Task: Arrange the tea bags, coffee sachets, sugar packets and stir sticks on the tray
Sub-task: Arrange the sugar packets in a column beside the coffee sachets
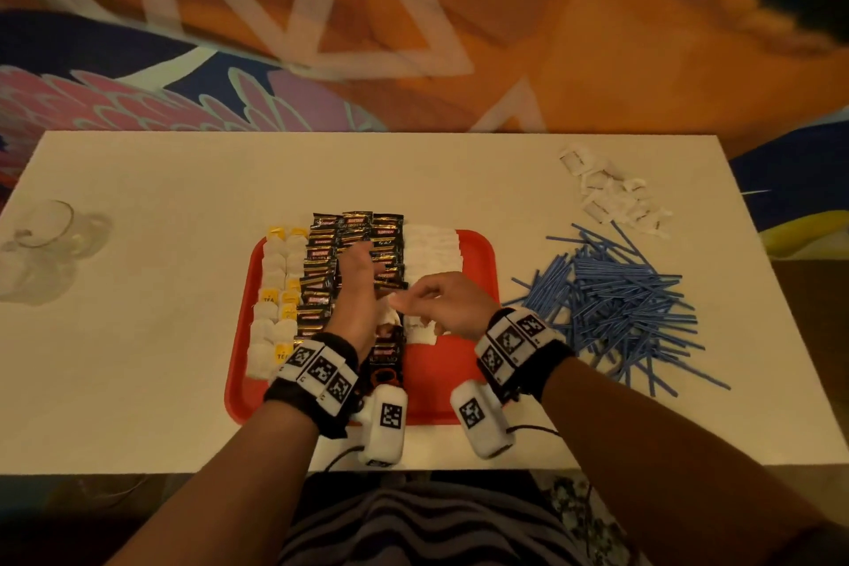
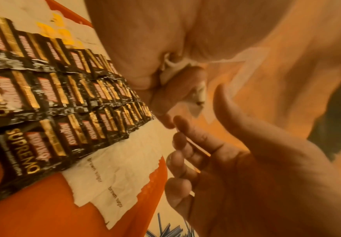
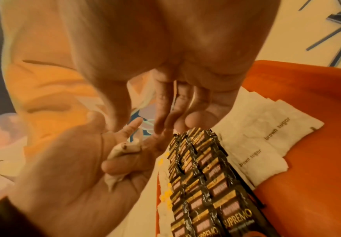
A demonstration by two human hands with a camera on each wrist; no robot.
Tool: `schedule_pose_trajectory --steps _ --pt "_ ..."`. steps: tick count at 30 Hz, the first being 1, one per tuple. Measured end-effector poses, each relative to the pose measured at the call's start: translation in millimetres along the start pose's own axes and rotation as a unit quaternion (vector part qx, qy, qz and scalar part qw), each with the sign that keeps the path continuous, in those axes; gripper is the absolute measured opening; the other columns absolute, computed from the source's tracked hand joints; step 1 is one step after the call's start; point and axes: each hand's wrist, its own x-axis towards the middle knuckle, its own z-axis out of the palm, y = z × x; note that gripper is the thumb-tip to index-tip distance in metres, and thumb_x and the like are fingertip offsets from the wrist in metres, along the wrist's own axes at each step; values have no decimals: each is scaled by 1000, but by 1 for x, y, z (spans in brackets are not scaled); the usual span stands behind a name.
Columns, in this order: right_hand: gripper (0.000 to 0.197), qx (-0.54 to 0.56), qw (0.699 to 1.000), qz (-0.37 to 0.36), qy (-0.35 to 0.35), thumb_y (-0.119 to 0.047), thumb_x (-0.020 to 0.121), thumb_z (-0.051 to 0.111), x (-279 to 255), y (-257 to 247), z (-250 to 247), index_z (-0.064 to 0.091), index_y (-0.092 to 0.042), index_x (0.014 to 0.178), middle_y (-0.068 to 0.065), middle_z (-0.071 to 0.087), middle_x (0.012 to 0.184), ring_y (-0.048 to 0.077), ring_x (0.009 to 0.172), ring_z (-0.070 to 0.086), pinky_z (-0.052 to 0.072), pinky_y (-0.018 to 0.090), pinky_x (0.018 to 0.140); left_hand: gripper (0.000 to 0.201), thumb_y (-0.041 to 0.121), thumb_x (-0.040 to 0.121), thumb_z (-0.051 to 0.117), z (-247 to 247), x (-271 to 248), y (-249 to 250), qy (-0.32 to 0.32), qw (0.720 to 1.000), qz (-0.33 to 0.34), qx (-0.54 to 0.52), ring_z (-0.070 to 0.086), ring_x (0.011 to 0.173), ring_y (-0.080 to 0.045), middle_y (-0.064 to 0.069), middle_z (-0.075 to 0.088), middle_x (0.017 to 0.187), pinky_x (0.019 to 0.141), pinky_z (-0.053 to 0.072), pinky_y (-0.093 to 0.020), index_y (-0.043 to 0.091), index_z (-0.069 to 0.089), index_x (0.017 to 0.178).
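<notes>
Red tray on white table. Coffee sachets in rows running away from the person, labelled "KOPIKO", "SUPREMO". Sugar packets right of them, printed "brown sugar". Left hand curls its fingers on white packets; right hand fingers loosely bent, grip unclear. Stir sticks heaped on table.

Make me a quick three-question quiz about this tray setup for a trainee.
1. True or false: the blue stir sticks are already on the red tray.
2. Which hand holds spare sugar packets: A, left hand, or B, right hand?
3. Fill in: on the tray, the coffee sachets lie between the tea bags and the ____.
Key: 1 false; 2 A; 3 sugar packets.
</notes>
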Motion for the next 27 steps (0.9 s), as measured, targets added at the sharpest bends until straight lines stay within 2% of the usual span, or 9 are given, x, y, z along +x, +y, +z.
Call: schedule_pose_trajectory --steps 3,6,8,11,15,16,20,24,27 --pt "23 -4 1000 -11 -6 -40 85 72 -5 -5 -11 72 -17 88 -6 65 81 8 72 60 49 23 57 51 62 100 20 12 -5 11 -55 998 31 9 53 122 -29 -2 48 131 98 47 -50 30 41 132" --pt "10 22 1000 1 2 -20 89 68 -8 -11 -18 67 -14 82 -3 61 72 6 61 57 47 20 52 36 64 98 32 26 -3 19 -94 995 27 24 61 91 -24 -7 54 119 72 55 -47 36 47 114" --pt "11 61 997 3 50 -15 89 65 -7 -13 -26 65 -15 78 1 63 73 12 60 60 50 25 54 34 56 97 49 33 0 19 -115 993 -3 21 59 75 -18 -12 52 121 51 49 -34 31 45 120" --pt "10 129 985 -1 113 -15 90 64 -4 -13 -42 64 -6 94 10 68 84 19 64 67 50 30 55 46 24 95 65 36 4 15 -113 992 -37 -31 66 88 -18 -12 58 122 62 55 -30 18 43 135" --pt "11 171 979 -5 111 -15 97 56 -7 -16 -55 58 -6 91 10 64 77 22 64 67 46 26 50 33 -1 92 64 35 9 12 -73 994 -24 -73 67 73 -9 7 64 72 69 56 -31 11 57 122" --pt "13 192 975 1 113 -13 99 52 -8 -17 -57 57 -5 89 11 62 73 22 61 65 44 24 48 30 -4 91 64 34 10 12 -56 995 -18 -81 66 72 -10 6 61 69 67 55 -29 12 59 116" --pt "15 261 955 15 141 -17 97 56 -11 -14 -63 56 -5 88 11 63 73 18 58 59 42 24 46 27 -5 86 69 35 13 14 -24 994 -5 -103 64 77 -17 -13 59 90 63 54 -26 12 63 105" --pt "29 154 983 -23 99 -21 79 80 -7 -5 -57 67 -11 103 4 74 91 14 77 68 52 27 61 26 -3 87 69 36 13 11 -44 995 -5 -91 67 75 -17 -5 72 83 63 53 -25 8 64 109" --pt "24 105 987 -42 115 -14 76 81 -1 -1 -56 71 -8 97 6 75 82 16 72 69 54 31 65 13 3 90 67 39 13 11 -50 993 -25 -102 66 73 -11 5 71 71 66 53 -27 10 67 101"
